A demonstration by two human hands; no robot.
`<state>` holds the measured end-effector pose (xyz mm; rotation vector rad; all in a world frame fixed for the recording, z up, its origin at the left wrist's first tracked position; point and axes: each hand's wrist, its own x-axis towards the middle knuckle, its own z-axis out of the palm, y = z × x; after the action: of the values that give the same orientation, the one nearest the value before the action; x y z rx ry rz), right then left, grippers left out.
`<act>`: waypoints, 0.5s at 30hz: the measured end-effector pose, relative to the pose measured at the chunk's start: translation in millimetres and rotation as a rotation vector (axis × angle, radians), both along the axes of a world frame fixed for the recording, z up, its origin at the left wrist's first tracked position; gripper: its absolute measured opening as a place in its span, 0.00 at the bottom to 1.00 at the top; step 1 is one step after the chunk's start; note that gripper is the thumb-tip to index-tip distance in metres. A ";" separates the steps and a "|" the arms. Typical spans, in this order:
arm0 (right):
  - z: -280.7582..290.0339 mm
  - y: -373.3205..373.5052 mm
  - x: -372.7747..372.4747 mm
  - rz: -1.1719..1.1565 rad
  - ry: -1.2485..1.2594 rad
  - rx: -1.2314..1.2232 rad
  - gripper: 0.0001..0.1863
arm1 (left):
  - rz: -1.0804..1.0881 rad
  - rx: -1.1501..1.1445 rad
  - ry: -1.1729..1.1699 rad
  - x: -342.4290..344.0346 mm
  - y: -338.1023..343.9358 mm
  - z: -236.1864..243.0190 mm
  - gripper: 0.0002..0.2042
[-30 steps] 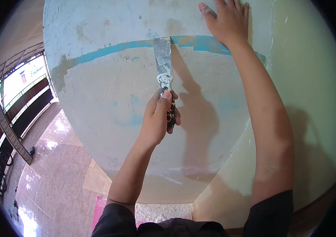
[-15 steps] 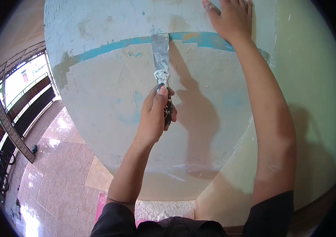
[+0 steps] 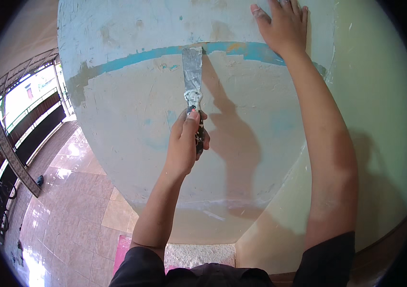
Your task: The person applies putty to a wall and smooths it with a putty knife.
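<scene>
My left hand [image 3: 183, 141] is closed round the dark, paint-spotted handle of a putty knife [image 3: 193, 69]. The flat metal blade points up the wall, and its tip lies at the lower part of a curved blue strip [image 3: 160, 53]. White residue coats the blade's neck. Around the strip the wall [image 3: 131, 105] is pale and patchy, with scraped spots and ragged paint edges. My right hand [image 3: 285, 31] lies flat on the wall at the upper right, fingers spread, holding nothing. Its fingertips reach the top of the picture.
A pale green wall [image 3: 371, 86] meets the patchy one at the right. Below, a white-speckled surface [image 3: 198, 255] with pink edges lies by my body. Shiny tiled floor [image 3: 79, 205] stretches left to a pillar [image 3: 14, 143], a bicycle [image 3: 0, 205] and a railing.
The putty knife's tip sits slightly lower and further left against the blue strip. My left hand still grips it, and my right hand stays on the wall. The view has shifted a little.
</scene>
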<state>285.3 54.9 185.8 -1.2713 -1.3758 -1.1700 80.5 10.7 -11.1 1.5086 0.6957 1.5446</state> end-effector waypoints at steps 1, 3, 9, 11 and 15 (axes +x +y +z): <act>1.4 1.4 1.0 -0.026 -0.004 -0.001 0.31 | 0.003 0.000 0.005 0.4 -1.5 3.3 0.20; 0.5 2.3 4.4 -0.054 -0.009 -0.003 0.31 | 0.004 -0.002 0.009 1.3 -2.9 4.1 0.20; -3.3 0.0 2.9 -0.016 -0.003 -0.005 0.31 | 0.029 0.003 0.027 -2.2 1.1 2.6 0.21; 0.2 1.2 2.2 -0.046 0.016 -0.017 0.31 | 0.041 0.026 0.043 -3.2 2.2 8.5 0.20; -3.1 1.2 2.7 -0.028 -0.002 0.000 0.31 | 0.038 0.001 0.003 -6.2 1.0 -4.7 0.20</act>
<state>288.0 56.1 182.7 -1.2935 -1.3634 -1.1909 74.4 11.7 -15.8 1.5060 0.7289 1.5713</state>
